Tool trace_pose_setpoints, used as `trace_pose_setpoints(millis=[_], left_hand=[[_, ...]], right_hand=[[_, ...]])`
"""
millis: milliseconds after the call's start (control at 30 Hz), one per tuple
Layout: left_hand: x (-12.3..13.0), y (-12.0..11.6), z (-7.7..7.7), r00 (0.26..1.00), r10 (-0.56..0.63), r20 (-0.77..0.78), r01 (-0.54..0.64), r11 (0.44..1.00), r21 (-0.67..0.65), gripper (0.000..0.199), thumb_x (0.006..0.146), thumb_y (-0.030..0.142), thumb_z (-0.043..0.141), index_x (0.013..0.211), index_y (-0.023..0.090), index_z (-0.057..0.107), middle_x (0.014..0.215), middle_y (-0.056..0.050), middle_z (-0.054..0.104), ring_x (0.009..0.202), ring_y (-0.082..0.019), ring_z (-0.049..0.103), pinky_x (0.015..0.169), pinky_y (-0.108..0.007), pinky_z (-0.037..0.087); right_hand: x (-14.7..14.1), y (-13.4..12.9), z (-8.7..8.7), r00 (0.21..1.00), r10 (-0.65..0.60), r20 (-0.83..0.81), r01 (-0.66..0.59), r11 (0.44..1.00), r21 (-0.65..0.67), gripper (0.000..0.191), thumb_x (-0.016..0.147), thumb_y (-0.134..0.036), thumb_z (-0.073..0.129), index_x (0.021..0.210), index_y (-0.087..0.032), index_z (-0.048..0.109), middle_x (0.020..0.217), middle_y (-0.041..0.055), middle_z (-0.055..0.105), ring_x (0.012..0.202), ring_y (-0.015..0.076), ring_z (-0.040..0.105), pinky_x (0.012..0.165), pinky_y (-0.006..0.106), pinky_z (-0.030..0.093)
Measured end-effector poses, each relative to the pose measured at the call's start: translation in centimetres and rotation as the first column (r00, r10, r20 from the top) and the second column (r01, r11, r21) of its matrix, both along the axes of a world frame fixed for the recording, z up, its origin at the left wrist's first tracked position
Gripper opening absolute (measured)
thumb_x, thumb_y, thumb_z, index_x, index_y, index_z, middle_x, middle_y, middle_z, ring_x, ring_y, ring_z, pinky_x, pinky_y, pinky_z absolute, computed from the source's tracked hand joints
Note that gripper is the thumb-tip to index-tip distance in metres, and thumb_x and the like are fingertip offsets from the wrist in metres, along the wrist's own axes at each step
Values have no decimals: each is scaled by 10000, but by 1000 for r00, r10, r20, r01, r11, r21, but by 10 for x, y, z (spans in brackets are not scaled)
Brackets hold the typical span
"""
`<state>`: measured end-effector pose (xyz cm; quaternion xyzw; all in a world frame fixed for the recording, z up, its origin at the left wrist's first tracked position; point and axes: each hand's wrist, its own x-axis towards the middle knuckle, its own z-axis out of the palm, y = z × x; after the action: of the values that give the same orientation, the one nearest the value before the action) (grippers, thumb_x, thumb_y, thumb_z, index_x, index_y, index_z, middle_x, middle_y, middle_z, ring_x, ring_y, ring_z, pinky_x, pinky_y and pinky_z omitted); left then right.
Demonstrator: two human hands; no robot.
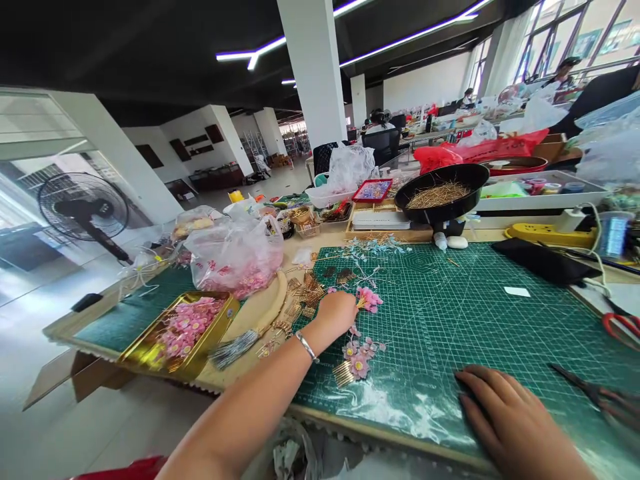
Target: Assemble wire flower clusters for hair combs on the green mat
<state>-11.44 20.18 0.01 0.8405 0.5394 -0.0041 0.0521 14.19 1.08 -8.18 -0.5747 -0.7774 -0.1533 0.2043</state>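
My left hand (339,312), with a silver bangle on its wrist, is closed round the gold stems of a small bunch of pink flowers (370,300) over the green cutting mat (430,320). Just in front of it lies a hair comb with pale pink flowers (359,365) and gold teeth. Several bare gold combs (304,293) are heaped to the left of this hand. Palm down, my right hand (510,413) rests on the mat with its fingers stretched out, holding nothing. Pliers (590,390) lie to its right.
At left, a gold tray (200,353) holds pink flowers beside a plastic bag (235,250). Behind the mat stands a black pan (425,212) of gold sticks. A yellow power strip (550,233) and red-handled scissors (620,327) are at right. Blue sprigs (375,248) lie along the mat's back.
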Motion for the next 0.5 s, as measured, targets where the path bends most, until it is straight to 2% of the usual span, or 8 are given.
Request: trace_pose_setpoints(millis=[133,200,267,333,500], left_hand=[[-28,9,23,992,53,113,-57,998,29,270,858,345,454,804,202,677,777,-38,674,689,-175,591,595,-272,396],[-47,13,35,959,95,269,-106,994,24,284,857,376,448,841,200,670,764,-20,669,652,-154,569,570,-259,373],[-65,16,41,890,134,435,-150,989,5,282,828,406,485,847,191,668,738,-8,657,620,-143,542,550,-251,352],[-77,18,40,844,157,513,-186,983,5,282,803,415,512,811,179,664,700,-1,637,604,-140,518,540,-247,333],[-93,19,18,841,215,496,-247,969,-3,283,802,402,502,763,166,653,642,8,605,575,-130,499,534,-241,313]], right_hand=[[-1,0,2,1000,12,-22,-12,1000,-1,304,892,-357,440,1015,-163,638,1009,85,635,924,228,589,801,383,478],[-1,0,1,1000,6,-28,-6,1000,-7,313,893,-364,434,1018,-162,638,1017,87,634,929,234,587,806,392,475],[0,0,-1,1000,3,-29,-4,1000,-9,321,893,-370,430,1022,-160,637,1025,91,632,936,240,584,815,402,471],[1,1,-3,1000,5,-29,-6,1000,-7,329,892,-374,426,1026,-159,635,1035,94,630,945,244,581,818,404,469],[2,1,-6,1000,14,-18,-14,1000,7,326,893,-376,427,1037,-165,629,1030,88,635,948,237,583,822,398,473]])
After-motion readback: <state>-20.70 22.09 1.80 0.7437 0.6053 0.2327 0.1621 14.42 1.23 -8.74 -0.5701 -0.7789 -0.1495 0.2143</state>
